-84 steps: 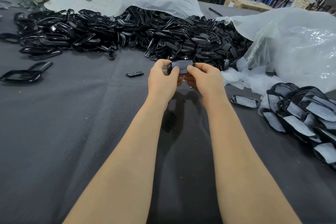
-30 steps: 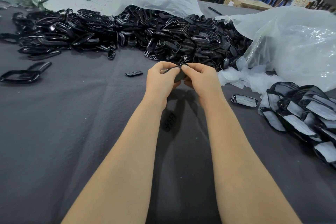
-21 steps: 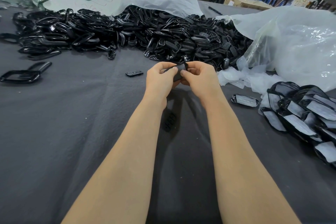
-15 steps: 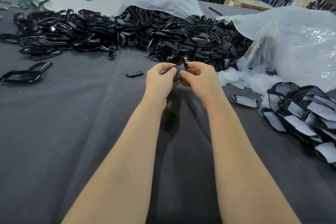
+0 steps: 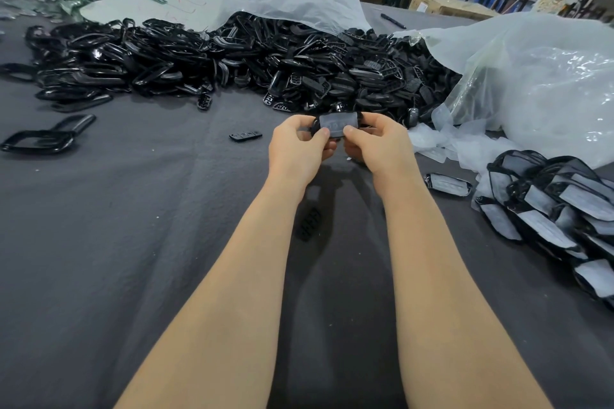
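Single head cam, wide-angle, looks forward and down along both forearms at the grey cloth table (image 5: 116, 242), close range.

Heap of black plastic shells (image 5: 299, 66), translucent bags (image 5: 548, 83), film-covered pieces (image 5: 564, 206) stacked right, grey tablecloth (image 5: 116, 242)

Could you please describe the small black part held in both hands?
The black part is a small oblong plastic-looking piece whose broad face, covered by a grey film with faint round marks, is turned to the camera. It is held level above the grey cloth, the left hand pinching its left end and the right hand its right end.
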The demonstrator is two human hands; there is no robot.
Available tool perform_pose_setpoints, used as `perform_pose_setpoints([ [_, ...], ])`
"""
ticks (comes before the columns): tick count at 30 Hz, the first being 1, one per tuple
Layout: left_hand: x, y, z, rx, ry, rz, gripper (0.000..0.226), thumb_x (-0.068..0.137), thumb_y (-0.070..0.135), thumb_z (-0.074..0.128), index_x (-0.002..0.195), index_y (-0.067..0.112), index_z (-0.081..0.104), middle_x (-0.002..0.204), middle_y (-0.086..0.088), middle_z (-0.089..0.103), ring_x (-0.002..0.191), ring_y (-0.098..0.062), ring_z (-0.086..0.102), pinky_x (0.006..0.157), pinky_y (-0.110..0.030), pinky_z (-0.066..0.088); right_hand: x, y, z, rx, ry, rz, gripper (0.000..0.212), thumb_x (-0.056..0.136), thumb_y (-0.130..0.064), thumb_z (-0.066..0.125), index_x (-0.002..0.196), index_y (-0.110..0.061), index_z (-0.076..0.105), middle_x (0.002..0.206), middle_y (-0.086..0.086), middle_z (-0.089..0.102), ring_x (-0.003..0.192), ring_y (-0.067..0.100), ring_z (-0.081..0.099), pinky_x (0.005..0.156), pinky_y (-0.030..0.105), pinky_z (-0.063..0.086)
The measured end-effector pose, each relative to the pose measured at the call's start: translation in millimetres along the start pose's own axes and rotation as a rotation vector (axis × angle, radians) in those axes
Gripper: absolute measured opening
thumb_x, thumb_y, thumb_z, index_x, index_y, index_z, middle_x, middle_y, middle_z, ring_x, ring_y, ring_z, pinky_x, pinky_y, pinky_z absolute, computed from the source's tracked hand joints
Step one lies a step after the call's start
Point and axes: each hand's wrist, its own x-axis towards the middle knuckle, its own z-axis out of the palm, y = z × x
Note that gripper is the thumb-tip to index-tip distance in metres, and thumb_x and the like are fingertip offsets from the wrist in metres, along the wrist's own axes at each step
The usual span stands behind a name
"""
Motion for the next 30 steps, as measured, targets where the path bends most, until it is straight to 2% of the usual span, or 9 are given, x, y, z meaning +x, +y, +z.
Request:
perform_pose_setpoints([
  [2, -0.3, 0.6, -1.0, 0.007, 0.010, 0.011, 0.023, 0.093, 0.003, 0.058, 0.085, 0.023, 0.056, 0.075, 0.000, 0.067, 0.063, -0.004, 0.064, 0.071, -0.022, 0.058, -0.1, 0.7, 0.3, -0.015, -0.004, -0.010, 0.023, 0.092, -0.005, 0.056, 0.114, -0.005, 0.063, 0.079, 0.002, 0.066, 0.066, 0.009, 0.060, 0.070, 0.026, 0.055],
  [5, -0.5, 0.4, -1.1, 0.004, 0.022, 0.023, 0.025, 0.094, 0.003, 0.057, 0.083, 0.025, 0.055, 0.072, 0.002, 0.067, 0.060, -0.002, 0.064, 0.068, -0.019, 0.057, 1.0, 1.2, 0.7, -0.035, 0.026, -0.030, 0.019, 0.094, -0.005, 0.054, 0.109, -0.005, 0.064, 0.074, 0.000, 0.065, 0.062, 0.006, 0.060, 0.066, 0.021, 0.056],
  [8, -1.6, 0.5, 0.4, 0.025, 0.023, 0.045, 0.021, 0.095, 0.005, 0.056, 0.089, 0.025, 0.055, 0.074, 0.001, 0.067, 0.064, -0.005, 0.064, 0.075, -0.025, 0.058, 1.0, 1.4, 3.0, -0.061, 0.063, -0.043, 0.013, 0.093, -0.005, 0.054, 0.093, -0.013, 0.064, 0.069, -0.002, 0.063, 0.060, 0.007, 0.059, 0.067, 0.025, 0.055],
  [10, -2.7, 0.8, 0.7, 0.052, 0.011, 0.065, 0.024, 0.094, 0.007, 0.057, 0.084, 0.029, 0.055, 0.075, 0.001, 0.067, 0.068, -0.008, 0.064, 0.080, -0.032, 0.058, 1.7, 2.2, 4.2, -0.081, 0.090, -0.046, 0.015, 0.092, -0.006, 0.055, 0.087, -0.017, 0.063, 0.068, -0.003, 0.063, 0.060, 0.006, 0.059, 0.069, 0.027, 0.055],
  [15, -3.8, 2.3, 0.8, 0.143, -0.020, 0.070, 0.029, 0.091, 0.009, 0.062, 0.082, 0.035, 0.053, 0.081, 0.003, 0.070, 0.078, -0.010, 0.068, 0.087, -0.039, 0.057, 3.2, 2.6, 5.1, -0.090, 0.114, -0.033, 0.013, 0.092, -0.005, 0.054, 0.093, -0.013, 0.065, 0.071, -0.002, 0.064, 0.062, 0.007, 0.059, 0.069, 0.026, 0.055],
  [21, -1.5, 1.8, 0.2, 0.069, 0.008, 0.031, 0.026, 0.093, 0.002, 0.055, 0.088, 0.027, 0.058, 0.081, 0.002, 0.069, 0.069, -0.005, 0.066, 0.081, -0.031, 0.059, 1.3, 0.6, 5.8, -0.106, 0.097, -0.054, 0.012, 0.092, -0.006, 0.055, 0.093, -0.016, 0.062, 0.073, -0.003, 0.064, 0.060, 0.005, 0.060, 0.063, 0.021, 0.054],
  [26, -3.1, 3.4, 0.4, 0.032, 0.015, 0.008, 0.031, 0.094, -0.001, 0.051, 0.084, 0.027, 0.058, 0.079, 0.001, 0.068, 0.066, -0.004, 0.065, 0.068, -0.019, 0.056, 0.6, 0.4, 5.6, -0.120, 0.091, -0.057, 0.012, 0.092, -0.005, 0.055, 0.093, -0.013, 0.063, 0.072, -0.001, 0.064, 0.061, 0.006, 0.059, 0.062, 0.021, 0.052],
  [30, -4.1, 5.4, -0.6, 0.048, 0.025, 0.006, 0.032, 0.093, 0.001, 0.052, 0.081, 0.029, 0.058, 0.077, 0.001, 0.069, 0.065, -0.003, 0.066, 0.067, -0.018, 0.055, 0.5, -0.6, 6.1, -0.127, 0.096, -0.049, 0.011, 0.090, -0.005, 0.056, 0.091, -0.014, 0.063, 0.069, -0.001, 0.064, 0.060, 0.008, 0.059, 0.067, 0.027, 0.055],
])
